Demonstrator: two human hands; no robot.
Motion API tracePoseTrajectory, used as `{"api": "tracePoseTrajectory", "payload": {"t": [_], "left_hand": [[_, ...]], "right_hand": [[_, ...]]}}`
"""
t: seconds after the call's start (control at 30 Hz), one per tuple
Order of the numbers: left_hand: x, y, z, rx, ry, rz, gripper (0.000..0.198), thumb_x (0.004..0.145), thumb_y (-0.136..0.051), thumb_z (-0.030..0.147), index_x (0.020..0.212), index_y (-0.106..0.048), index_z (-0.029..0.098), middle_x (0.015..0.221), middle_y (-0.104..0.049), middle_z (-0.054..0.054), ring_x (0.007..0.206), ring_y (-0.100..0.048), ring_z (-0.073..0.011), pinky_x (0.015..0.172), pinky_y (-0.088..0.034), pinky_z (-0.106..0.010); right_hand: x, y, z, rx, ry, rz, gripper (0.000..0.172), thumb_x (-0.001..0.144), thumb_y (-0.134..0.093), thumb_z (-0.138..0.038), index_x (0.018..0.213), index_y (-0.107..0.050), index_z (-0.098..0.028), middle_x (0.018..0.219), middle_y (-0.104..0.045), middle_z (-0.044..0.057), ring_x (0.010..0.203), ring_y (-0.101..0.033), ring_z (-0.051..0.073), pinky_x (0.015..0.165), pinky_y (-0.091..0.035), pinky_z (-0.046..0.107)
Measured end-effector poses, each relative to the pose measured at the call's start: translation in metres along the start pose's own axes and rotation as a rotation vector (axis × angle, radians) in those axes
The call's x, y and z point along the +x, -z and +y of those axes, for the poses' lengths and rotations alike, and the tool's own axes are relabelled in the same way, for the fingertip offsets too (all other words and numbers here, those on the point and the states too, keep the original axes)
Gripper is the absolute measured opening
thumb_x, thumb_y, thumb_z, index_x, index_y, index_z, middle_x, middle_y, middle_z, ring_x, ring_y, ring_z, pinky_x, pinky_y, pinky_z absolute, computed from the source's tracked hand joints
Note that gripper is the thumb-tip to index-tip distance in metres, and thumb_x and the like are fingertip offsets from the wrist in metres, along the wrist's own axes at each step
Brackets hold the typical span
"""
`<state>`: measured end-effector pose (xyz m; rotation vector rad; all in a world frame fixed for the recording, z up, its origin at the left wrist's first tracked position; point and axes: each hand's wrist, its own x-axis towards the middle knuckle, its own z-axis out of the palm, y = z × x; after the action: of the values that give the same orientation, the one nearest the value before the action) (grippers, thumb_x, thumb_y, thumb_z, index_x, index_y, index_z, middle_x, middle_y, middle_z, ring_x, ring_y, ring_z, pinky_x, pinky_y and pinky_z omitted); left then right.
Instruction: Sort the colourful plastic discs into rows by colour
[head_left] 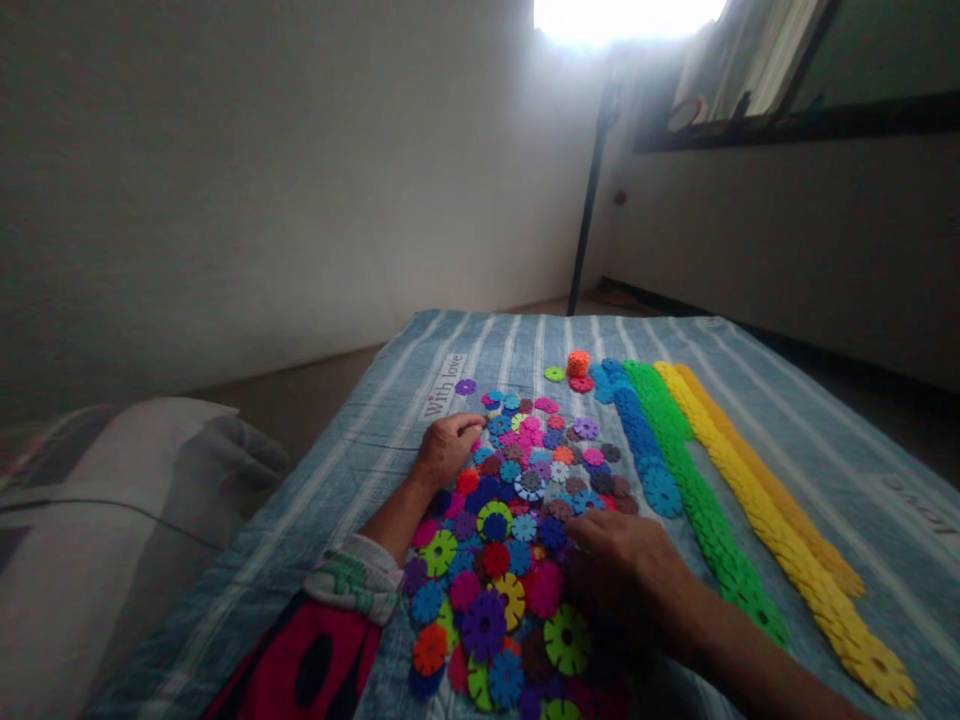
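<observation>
A heap of colourful notched plastic discs is spread over the middle of a striped cloth. At its upper left edge is my left hand, thumb and fingers pressed together beside several small discs. Whatever those fingertips hold, if anything, is too small to make out. My right hand reaches over the right side of the heap, fingers curled down among brown and blue discs. Its palm hides the discs beneath, and I cannot see what its fingertips grip. A purple disc lies apart, beyond my left hand.
Overlapping rows of blue, green, yellow and orange-yellow discs run along the right. An orange stack stands at the far side near a lime disc. A lamp pole rises behind the striped cloth.
</observation>
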<state>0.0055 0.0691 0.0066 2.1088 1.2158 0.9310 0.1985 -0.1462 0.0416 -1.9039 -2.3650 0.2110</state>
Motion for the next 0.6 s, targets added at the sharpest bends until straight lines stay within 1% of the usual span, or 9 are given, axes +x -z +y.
{"api": "tracePoseTrajectory", "payload": {"t": [0.07,0.1,0.17,0.2,0.27,0.37,0.4,0.47,0.6], "left_hand": [[0.000,0.001,0.001,0.003,-0.001,0.000,0.029,0.072,-0.053,0.034,0.085,-0.075,0.021,0.093,-0.077,-0.003,0.092,-0.069,-0.0210,0.092,-0.051,-0.033],[0.000,0.001,0.001,0.003,-0.001,-0.001,0.028,0.073,-0.053,0.034,0.085,-0.075,0.021,0.094,-0.077,-0.003,0.093,-0.069,-0.0209,0.093,-0.051,-0.033],[0.000,0.001,0.000,0.002,0.002,-0.002,0.028,0.073,-0.053,0.034,0.086,-0.075,0.021,0.094,-0.076,-0.003,0.093,-0.069,-0.0208,0.093,-0.051,-0.034],[0.000,0.001,-0.001,0.003,0.004,-0.004,0.029,0.073,-0.053,0.033,0.087,-0.075,0.021,0.094,-0.076,-0.003,0.093,-0.069,-0.0209,0.093,-0.051,-0.034],[-0.001,0.000,-0.002,0.005,0.005,-0.013,0.029,0.075,-0.052,0.031,0.089,-0.074,0.020,0.095,-0.076,-0.003,0.093,-0.069,-0.0208,0.092,-0.052,-0.034],[-0.002,-0.001,-0.004,0.043,-0.033,-0.019,0.029,0.077,-0.050,0.025,0.092,-0.074,0.021,0.099,-0.075,-0.003,0.097,-0.068,-0.0197,0.095,-0.051,-0.033],[-0.003,-0.002,-0.004,0.072,-0.060,-0.021,0.029,0.077,-0.049,0.022,0.094,-0.073,0.021,0.102,-0.075,-0.003,0.100,-0.067,-0.0192,0.097,-0.050,-0.033],[-0.004,-0.003,-0.005,0.139,-0.124,-0.050,0.032,0.077,-0.049,0.017,0.098,-0.072,0.022,0.110,-0.072,-0.003,0.108,-0.064,-0.0182,0.102,-0.047,-0.032],[-0.004,-0.006,-0.006,0.261,-0.234,-0.132,0.035,0.079,-0.048,0.012,0.106,-0.069,0.021,0.121,-0.067,-0.007,0.115,-0.060,-0.0191,0.106,-0.044,-0.034]], "right_hand": [[0.003,0.000,0.001,-0.020,-0.034,0.041,0.036,0.086,-0.049,-0.018,0.119,-0.062,-0.024,0.087,-0.071,0.006,0.073,-0.064,0.017,0.057,-0.035,0.026],[0.007,0.002,0.003,-0.032,-0.056,0.053,0.032,0.086,-0.049,-0.018,0.113,-0.064,-0.024,0.088,-0.071,0.006,0.075,-0.065,0.017,0.057,-0.036,0.025],[0.018,0.009,0.009,-0.061,-0.105,0.043,0.023,0.088,-0.046,-0.018,0.100,-0.066,-0.022,0.090,-0.070,0.007,0.077,-0.065,0.017,0.058,-0.036,0.025],[0.026,0.014,0.014,-0.080,-0.129,0.024,0.022,0.089,-0.046,-0.019,0.097,-0.066,-0.021,0.093,-0.069,0.007,0.078,-0.065,0.018,0.058,-0.036,0.025],[0.044,0.023,0.026,-0.125,-0.163,-0.008,0.022,0.090,-0.046,-0.021,0.102,-0.065,-0.021,0.100,-0.068,0.008,0.084,-0.064,0.019,0.059,-0.037,0.025],[0.072,0.030,0.051,-0.201,-0.187,-0.032,0.023,0.091,-0.046,-0.023,0.106,-0.064,-0.021,0.107,-0.066,0.009,0.095,-0.063,0.020,0.066,-0.039,0.025],[0.080,0.029,0.059,-0.221,-0.199,-0.057,0.023,0.091,-0.046,-0.022,0.105,-0.065,-0.020,0.106,-0.067,0.010,0.095,-0.063,0.020,0.067,-0.039,0.026],[0.093,0.026,0.075,-0.248,-0.205,-0.078,0.025,0.093,-0.044,-0.027,0.103,-0.065,-0.019,0.105,-0.067,0.011,0.093,-0.064,0.021,0.066,-0.039,0.026],[0.106,0.015,0.095,-0.249,-0.171,-0.096,0.028,0.095,-0.042,-0.034,0.099,-0.066,-0.019,0.101,-0.068,0.011,0.087,-0.066,0.022,0.062,-0.037,0.027]]}}
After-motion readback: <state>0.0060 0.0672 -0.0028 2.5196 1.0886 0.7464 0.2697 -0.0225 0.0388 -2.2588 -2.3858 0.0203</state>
